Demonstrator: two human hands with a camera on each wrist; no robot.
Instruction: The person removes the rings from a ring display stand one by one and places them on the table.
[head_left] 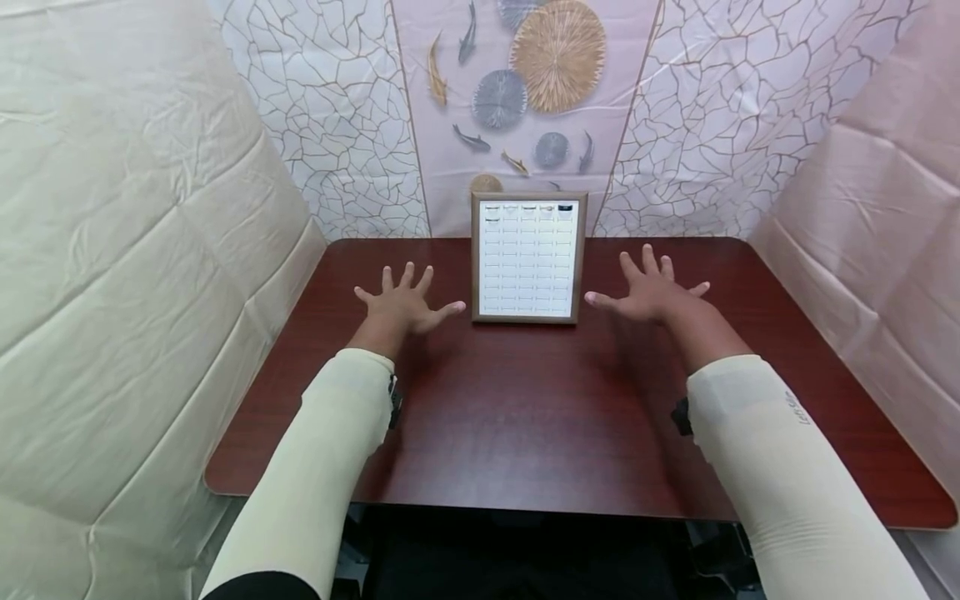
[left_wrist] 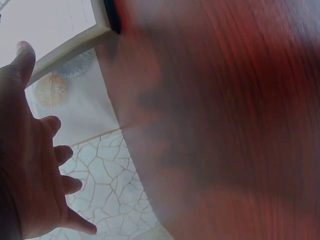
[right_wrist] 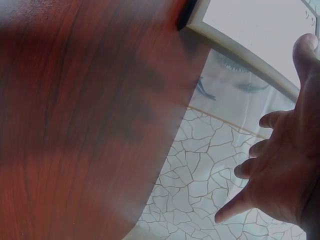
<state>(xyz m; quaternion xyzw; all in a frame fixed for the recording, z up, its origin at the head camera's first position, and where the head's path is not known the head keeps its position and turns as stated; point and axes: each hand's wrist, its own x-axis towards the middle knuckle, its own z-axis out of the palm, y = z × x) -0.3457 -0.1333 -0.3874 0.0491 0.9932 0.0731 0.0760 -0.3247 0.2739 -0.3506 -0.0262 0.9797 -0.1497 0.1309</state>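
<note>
- Spreading their fingers, the left hand (head_left: 401, 308) and right hand (head_left: 651, 293) flank the framed sheet (head_left: 527, 262); we log both as released.
- We find the framed sheet standing toward the back of the brown table (head_left: 517, 417), before the patterned backdrop (head_left: 360, 125).
- On it we see a five-column grid (head_left: 528, 254), its print too small to read.
- Along the right sleeve (head_left: 772, 458) we spot small dark lettering (head_left: 797, 407), not clearly legible.

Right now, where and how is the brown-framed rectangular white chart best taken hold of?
Probably by both long side edges of the brown-framed rectangular white chart, coming from left and right together: it stands up facing you, sides exposed, while its bottom edge rests on the glossy red-brown table.
</note>
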